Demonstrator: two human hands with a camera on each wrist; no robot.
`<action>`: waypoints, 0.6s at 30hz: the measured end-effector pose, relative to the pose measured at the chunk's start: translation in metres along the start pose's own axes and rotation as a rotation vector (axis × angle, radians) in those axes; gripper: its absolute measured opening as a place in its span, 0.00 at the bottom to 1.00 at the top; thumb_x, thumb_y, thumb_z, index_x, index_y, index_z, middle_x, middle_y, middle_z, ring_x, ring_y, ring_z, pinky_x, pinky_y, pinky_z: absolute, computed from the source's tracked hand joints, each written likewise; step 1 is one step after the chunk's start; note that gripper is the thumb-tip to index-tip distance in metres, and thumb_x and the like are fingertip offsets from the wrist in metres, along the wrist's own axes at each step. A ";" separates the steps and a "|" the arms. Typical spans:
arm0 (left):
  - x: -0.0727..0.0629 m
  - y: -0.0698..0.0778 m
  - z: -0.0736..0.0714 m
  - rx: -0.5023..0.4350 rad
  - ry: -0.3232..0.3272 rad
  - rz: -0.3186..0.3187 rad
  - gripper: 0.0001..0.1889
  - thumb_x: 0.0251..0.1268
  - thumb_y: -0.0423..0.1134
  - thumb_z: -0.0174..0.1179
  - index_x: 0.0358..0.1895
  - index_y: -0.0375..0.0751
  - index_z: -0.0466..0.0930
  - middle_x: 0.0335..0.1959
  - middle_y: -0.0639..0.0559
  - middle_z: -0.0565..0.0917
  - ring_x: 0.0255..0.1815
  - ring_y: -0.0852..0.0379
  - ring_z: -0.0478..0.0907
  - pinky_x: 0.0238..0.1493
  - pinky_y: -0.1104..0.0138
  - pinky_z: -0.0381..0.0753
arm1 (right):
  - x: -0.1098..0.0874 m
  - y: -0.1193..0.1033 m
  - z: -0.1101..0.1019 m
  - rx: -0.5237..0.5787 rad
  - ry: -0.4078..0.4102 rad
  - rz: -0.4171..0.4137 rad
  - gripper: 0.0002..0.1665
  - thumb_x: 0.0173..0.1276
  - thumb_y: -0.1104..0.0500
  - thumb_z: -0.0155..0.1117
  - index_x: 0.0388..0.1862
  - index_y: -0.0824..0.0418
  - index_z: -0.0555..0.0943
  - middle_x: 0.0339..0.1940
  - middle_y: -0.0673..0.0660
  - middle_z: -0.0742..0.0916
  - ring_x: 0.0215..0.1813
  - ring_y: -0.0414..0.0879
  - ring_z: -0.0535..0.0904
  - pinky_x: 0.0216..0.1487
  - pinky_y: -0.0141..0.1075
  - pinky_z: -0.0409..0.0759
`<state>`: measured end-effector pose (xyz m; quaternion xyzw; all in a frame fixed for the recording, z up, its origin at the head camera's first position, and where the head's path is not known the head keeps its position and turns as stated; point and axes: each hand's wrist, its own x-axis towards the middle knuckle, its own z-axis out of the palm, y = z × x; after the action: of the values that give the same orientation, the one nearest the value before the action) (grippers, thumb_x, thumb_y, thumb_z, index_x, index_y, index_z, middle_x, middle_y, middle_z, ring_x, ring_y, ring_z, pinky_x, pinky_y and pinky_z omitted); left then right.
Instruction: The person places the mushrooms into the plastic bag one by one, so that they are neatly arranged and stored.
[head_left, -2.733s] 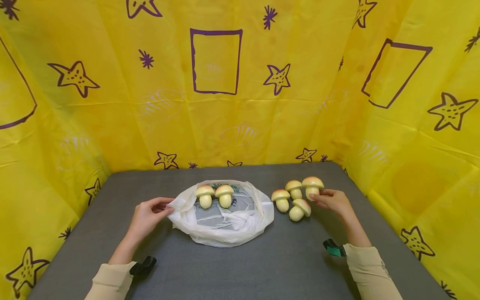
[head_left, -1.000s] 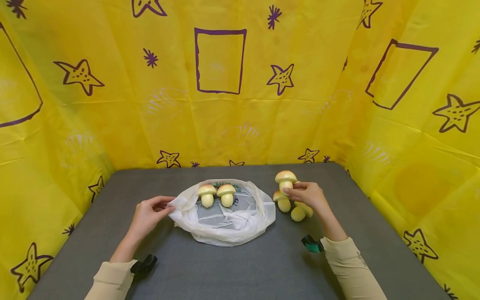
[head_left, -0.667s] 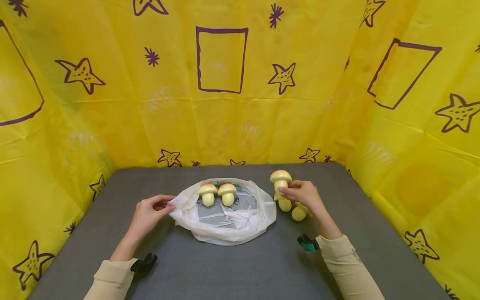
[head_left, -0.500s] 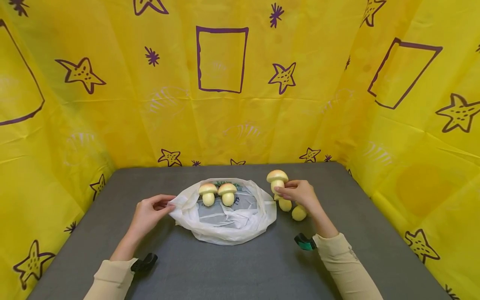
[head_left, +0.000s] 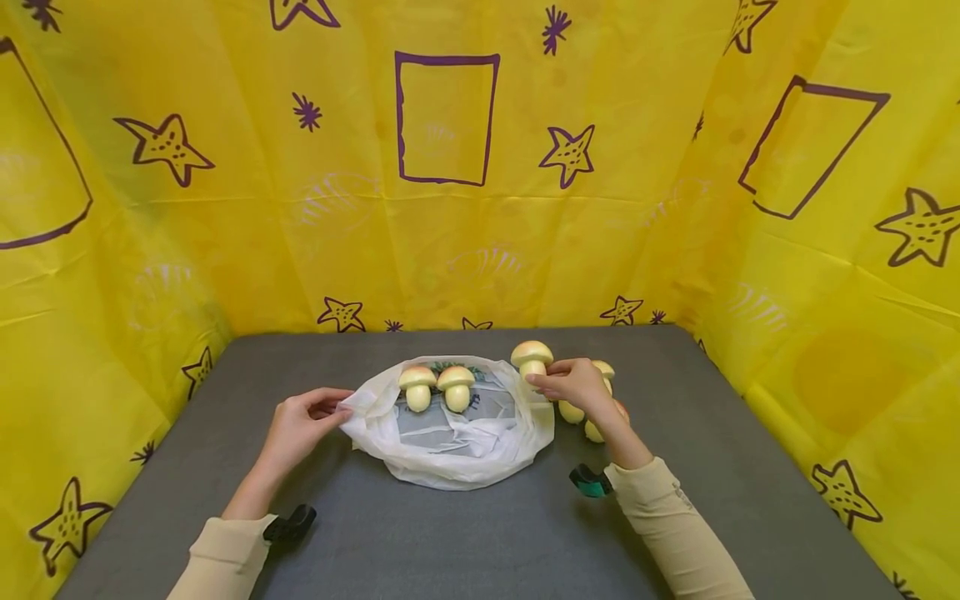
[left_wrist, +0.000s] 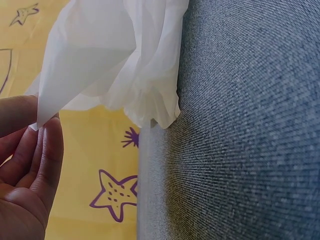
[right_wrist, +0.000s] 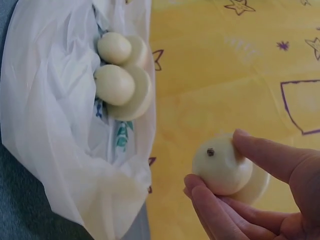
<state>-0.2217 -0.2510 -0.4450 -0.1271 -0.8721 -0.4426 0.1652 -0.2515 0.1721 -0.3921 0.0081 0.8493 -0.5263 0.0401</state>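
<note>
My left hand (head_left: 298,429) pinches the left edge of a white plastic bag (head_left: 457,473), thumb against fingers; the left wrist view shows a raised corner of the bag (left_wrist: 95,55) between them. Two toy mushrooms (head_left: 417,390) with orange-tinged caps lie inside the bag's wide opening. With thumb and fingers around its stem, my right hand (head_left: 576,385) holds another toy mushroom (head_left: 532,356) upright at the bag's right rim. In the right wrist view that mushroom (right_wrist: 220,167) shows its round stem end toward the camera, beside the bag.
Three more mushrooms, one of them (head_left: 571,412) close to the bag, lie on the grey table (head_left: 450,550) behind and under the right hand, partly hidden by it. A yellow curtain (head_left: 450,250) printed with purple starfish encloses the table's back and sides.
My right hand took hold of the rearmost right mushroom, lifted it and carried it left over the others to the bag's right rim. My left hand keeps its pinch on the bag.
</note>
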 end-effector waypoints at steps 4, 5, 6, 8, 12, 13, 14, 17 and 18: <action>0.000 0.002 0.000 0.001 0.002 -0.004 0.13 0.52 0.39 0.71 0.42 0.42 0.86 0.32 0.48 0.85 0.27 0.65 0.77 0.29 0.76 0.79 | 0.002 -0.003 0.009 -0.014 0.015 -0.005 0.30 0.54 0.48 0.74 0.46 0.71 0.82 0.39 0.65 0.88 0.38 0.53 0.87 0.43 0.43 0.83; 0.000 0.002 0.000 0.003 0.001 -0.003 0.13 0.52 0.39 0.71 0.43 0.42 0.86 0.32 0.47 0.85 0.27 0.65 0.77 0.29 0.76 0.79 | 0.002 -0.004 0.011 -0.015 0.015 -0.006 0.30 0.54 0.48 0.74 0.46 0.71 0.82 0.39 0.65 0.88 0.37 0.53 0.87 0.43 0.42 0.84; -0.001 0.003 0.000 0.000 0.003 -0.005 0.14 0.52 0.39 0.71 0.42 0.42 0.86 0.32 0.47 0.85 0.26 0.65 0.77 0.28 0.76 0.78 | 0.003 -0.004 0.013 -0.007 0.015 -0.003 0.30 0.53 0.49 0.74 0.46 0.71 0.82 0.38 0.64 0.88 0.37 0.53 0.87 0.42 0.42 0.84; -0.002 0.003 0.000 -0.011 0.002 -0.002 0.14 0.51 0.39 0.71 0.43 0.41 0.86 0.32 0.47 0.85 0.26 0.65 0.77 0.28 0.77 0.78 | 0.004 -0.004 0.018 -0.001 0.008 -0.008 0.30 0.54 0.50 0.74 0.46 0.72 0.82 0.38 0.65 0.88 0.36 0.53 0.87 0.42 0.43 0.84; -0.003 0.003 0.000 -0.024 0.002 -0.003 0.15 0.51 0.39 0.72 0.43 0.40 0.86 0.32 0.46 0.86 0.26 0.64 0.78 0.28 0.76 0.78 | 0.007 -0.004 0.027 0.011 -0.001 0.000 0.29 0.54 0.51 0.75 0.47 0.72 0.82 0.38 0.66 0.88 0.35 0.52 0.87 0.42 0.44 0.83; -0.003 0.003 0.000 -0.021 0.001 -0.003 0.15 0.51 0.39 0.71 0.43 0.41 0.86 0.32 0.46 0.85 0.26 0.64 0.78 0.28 0.76 0.78 | 0.008 -0.004 0.029 0.013 -0.004 0.002 0.30 0.54 0.51 0.75 0.47 0.73 0.81 0.38 0.66 0.88 0.36 0.52 0.87 0.42 0.44 0.83; -0.003 0.002 0.000 -0.017 0.002 -0.007 0.15 0.51 0.39 0.71 0.43 0.41 0.86 0.32 0.47 0.85 0.26 0.64 0.78 0.28 0.76 0.78 | 0.010 -0.004 0.031 0.018 -0.006 0.008 0.30 0.53 0.51 0.75 0.47 0.72 0.81 0.38 0.66 0.88 0.36 0.52 0.87 0.42 0.44 0.83; -0.003 0.000 0.000 -0.006 0.005 -0.003 0.13 0.51 0.38 0.71 0.42 0.43 0.86 0.31 0.49 0.85 0.26 0.66 0.77 0.28 0.76 0.78 | 0.014 -0.003 0.039 0.027 -0.010 0.028 0.30 0.53 0.51 0.75 0.48 0.72 0.82 0.39 0.66 0.87 0.37 0.53 0.87 0.42 0.43 0.84; -0.003 0.005 -0.001 -0.004 0.004 -0.002 0.13 0.51 0.37 0.71 0.42 0.41 0.86 0.31 0.48 0.85 0.26 0.65 0.78 0.28 0.76 0.78 | 0.016 -0.002 0.042 0.028 -0.011 0.026 0.30 0.53 0.51 0.75 0.47 0.72 0.82 0.39 0.67 0.87 0.37 0.54 0.87 0.42 0.43 0.84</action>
<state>-0.2167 -0.2488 -0.4420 -0.1256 -0.8709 -0.4450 0.1662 -0.2646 0.1336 -0.4102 0.0167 0.8415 -0.5376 0.0514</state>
